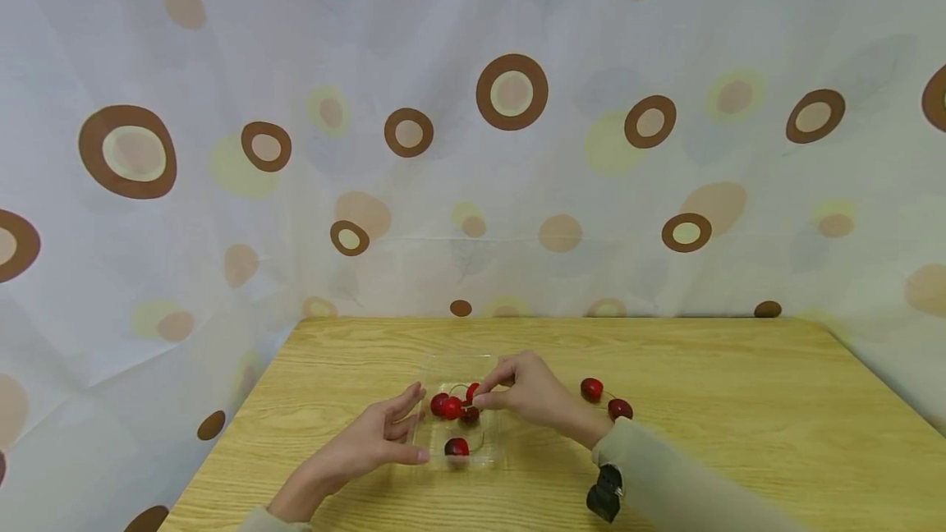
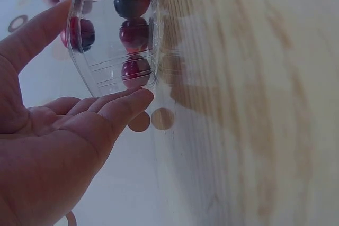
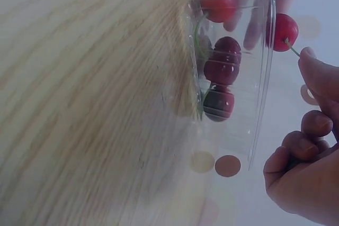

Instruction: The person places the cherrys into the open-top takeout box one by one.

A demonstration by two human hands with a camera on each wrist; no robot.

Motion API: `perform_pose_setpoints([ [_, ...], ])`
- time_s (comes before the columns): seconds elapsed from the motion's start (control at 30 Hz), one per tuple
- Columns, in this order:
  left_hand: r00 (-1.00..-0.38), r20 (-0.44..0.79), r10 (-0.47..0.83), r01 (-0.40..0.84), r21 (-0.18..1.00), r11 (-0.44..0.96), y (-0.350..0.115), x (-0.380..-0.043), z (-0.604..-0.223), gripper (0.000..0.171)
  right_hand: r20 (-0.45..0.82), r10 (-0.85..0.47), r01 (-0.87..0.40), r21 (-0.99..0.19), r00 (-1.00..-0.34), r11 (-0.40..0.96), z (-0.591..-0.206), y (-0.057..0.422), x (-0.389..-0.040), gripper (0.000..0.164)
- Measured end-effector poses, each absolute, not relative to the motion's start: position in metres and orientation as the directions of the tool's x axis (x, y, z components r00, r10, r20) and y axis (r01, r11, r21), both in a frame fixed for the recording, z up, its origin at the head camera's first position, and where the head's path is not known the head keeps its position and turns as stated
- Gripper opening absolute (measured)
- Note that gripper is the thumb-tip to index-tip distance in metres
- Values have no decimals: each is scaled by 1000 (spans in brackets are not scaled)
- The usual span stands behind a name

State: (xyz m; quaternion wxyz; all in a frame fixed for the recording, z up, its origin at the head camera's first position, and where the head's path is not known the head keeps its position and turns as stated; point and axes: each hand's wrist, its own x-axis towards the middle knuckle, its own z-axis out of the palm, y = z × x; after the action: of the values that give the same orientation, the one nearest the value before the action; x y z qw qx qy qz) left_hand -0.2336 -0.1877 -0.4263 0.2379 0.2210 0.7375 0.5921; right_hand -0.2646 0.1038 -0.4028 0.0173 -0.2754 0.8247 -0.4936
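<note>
Seemingly placing a cherry (image 3: 286,31), the right hand (image 1: 534,391) pinches its stem (image 3: 293,49), needing release into the box (image 3: 243,120); left hand (image 1: 364,438) spread, contact unclear.

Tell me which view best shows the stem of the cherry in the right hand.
The right wrist view: the stem shows close and green, running from the cherry to the right hand. The head view shows it only small; the left wrist view shows the cherry, but I cannot make out its stem.
</note>
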Motion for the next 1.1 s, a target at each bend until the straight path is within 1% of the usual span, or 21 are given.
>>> perform_pose_setpoints([
  [0.17, -790, -88, 607, 50, 977, 206, -188, -234, -426, 99, 240, -481, -441, -820, -843, 364, -406, 95, -266, 5],
  [0.53, -787, -91, 610, 44, 978, 202, -189, -234, -426, 99, 201, -482, -407, -834, -853, 372, -409, 87, -266, 6],
  [0.83, -784, -87, 615, 40, 981, 191, -188, -234, -426, 99, 211, -483, -415, -833, -850, 366, -412, 84, -267, 7],
  [1.1, -784, -84, 615, 39, 982, 184, -188, -235, -428, 99, 230, -490, -445, -809, -841, 384, -415, 82, -269, 4],
])
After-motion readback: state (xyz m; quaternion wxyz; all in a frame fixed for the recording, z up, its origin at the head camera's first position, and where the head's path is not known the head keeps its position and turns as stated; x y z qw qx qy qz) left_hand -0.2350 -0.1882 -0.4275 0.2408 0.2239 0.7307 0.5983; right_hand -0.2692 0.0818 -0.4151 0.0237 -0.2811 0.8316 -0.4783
